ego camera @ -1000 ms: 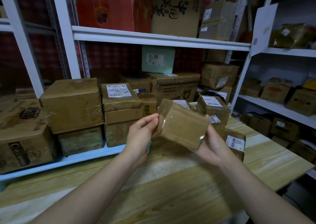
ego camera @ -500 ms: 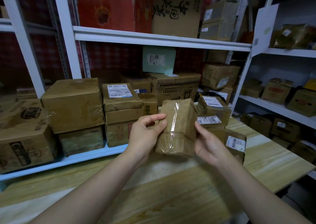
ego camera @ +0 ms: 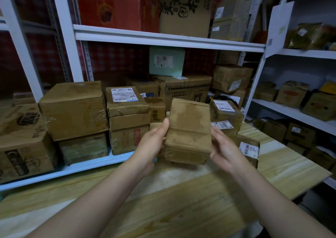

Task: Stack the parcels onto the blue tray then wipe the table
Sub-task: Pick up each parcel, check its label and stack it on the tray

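Note:
I hold a small brown taped parcel (ego camera: 189, 131) upright above the wooden table (ego camera: 181, 210), at the centre of the view. My left hand (ego camera: 151, 144) grips its left side, with the thumb up along the edge and the fingers behind. My right hand (ego camera: 224, 148) cups its right side, palm toward the box; its fingertips are hidden behind the parcel. A small stack of labelled parcels (ego camera: 228, 117) stands on the table just behind and to the right. No blue tray shows clearly; only a sliver of blue peeks out below my left hand.
White metal shelving (ego camera: 163, 37) packed with cardboard boxes (ego camera: 74, 108) runs along the far side of the table. More shelves with boxes (ego camera: 291, 96) stand to the right. The table's right edge (ego camera: 312, 181) drops off to the floor.
The parcel has been turned in my hands from tilted to upright, its broad face now toward me. My right hand slid from under it to its right side.

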A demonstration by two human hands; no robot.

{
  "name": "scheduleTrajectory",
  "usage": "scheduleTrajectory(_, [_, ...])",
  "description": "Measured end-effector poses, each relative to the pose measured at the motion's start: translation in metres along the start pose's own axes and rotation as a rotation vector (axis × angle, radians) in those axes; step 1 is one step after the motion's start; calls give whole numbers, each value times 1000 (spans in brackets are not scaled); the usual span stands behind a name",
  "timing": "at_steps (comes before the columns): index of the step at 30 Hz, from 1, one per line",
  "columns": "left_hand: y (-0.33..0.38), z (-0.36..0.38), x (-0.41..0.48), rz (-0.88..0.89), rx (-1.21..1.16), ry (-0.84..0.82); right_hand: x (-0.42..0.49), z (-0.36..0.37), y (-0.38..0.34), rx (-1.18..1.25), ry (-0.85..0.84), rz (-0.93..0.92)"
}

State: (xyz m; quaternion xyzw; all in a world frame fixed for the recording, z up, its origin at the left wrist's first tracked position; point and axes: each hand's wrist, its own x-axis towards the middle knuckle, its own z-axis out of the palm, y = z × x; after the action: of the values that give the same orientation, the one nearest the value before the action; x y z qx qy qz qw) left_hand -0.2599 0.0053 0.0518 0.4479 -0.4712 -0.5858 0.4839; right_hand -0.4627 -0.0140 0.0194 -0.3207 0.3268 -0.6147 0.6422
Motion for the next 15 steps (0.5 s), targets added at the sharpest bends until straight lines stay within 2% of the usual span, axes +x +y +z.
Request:
scheduleTrajectory(10, [2,2,-1,-24,-186,-42,8,-3,5,-27,25,67])
scheduleTrajectory(15, [3,1,-4,60,-65,-119,5,2,5,-76,89,96])
